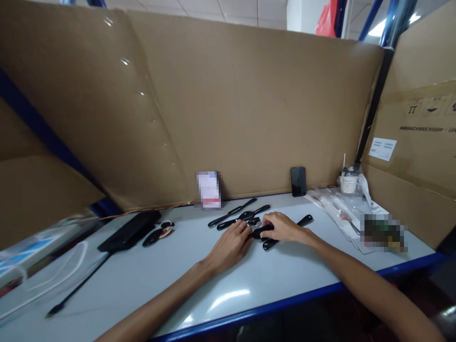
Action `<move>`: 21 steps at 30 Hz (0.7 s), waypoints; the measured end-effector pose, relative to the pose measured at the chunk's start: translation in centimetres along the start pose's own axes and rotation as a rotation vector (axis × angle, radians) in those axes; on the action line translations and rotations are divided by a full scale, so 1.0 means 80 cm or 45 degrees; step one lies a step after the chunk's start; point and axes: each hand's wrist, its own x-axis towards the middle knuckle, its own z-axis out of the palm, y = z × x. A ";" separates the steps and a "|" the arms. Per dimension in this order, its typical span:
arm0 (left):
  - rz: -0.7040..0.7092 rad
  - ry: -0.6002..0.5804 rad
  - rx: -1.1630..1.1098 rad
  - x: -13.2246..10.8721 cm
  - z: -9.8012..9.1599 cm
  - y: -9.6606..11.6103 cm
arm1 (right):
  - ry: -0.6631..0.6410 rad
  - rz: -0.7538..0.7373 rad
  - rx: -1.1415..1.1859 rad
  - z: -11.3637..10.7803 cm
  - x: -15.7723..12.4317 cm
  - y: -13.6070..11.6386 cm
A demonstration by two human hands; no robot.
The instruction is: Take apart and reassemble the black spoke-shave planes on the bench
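Head view: black piece [262, 232] sits between the two hands, low over the grey tabletop [199, 289], near its front edge. Right hand [280, 226] has thumb and fingers closed on it. Left hand [233, 239] is bent over its left end, fingers close together; can't tell if it grips or just rests. Own fingers hide much of the piece.

Crowding the spot: a long black handle [305, 220] runs under the right hand, poking out both sides. Two slim black tools [233, 212] lie just beyond the left fingers, roughly parallel.

Farther out: dark phone [298, 181] upright against the cardboard panel [228, 104]; pixelated upright item [209, 190] left of it. Right side: clear plastic bags [331, 206], wrapped cup [348, 181]. Left side: black case [131, 231] with cable [83, 281], dark oval item [152, 237] just beside the case. All well apart from the hands.
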 end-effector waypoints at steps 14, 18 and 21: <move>-0.006 0.074 -0.027 -0.003 0.002 -0.001 | 0.064 -0.098 0.020 -0.008 -0.004 -0.001; 0.015 0.108 -0.023 -0.002 -0.003 0.000 | 0.103 -0.155 -0.004 -0.013 -0.006 -0.005; 0.006 0.154 -0.038 -0.001 -0.007 -0.005 | 0.194 -0.182 -0.020 -0.022 -0.003 -0.002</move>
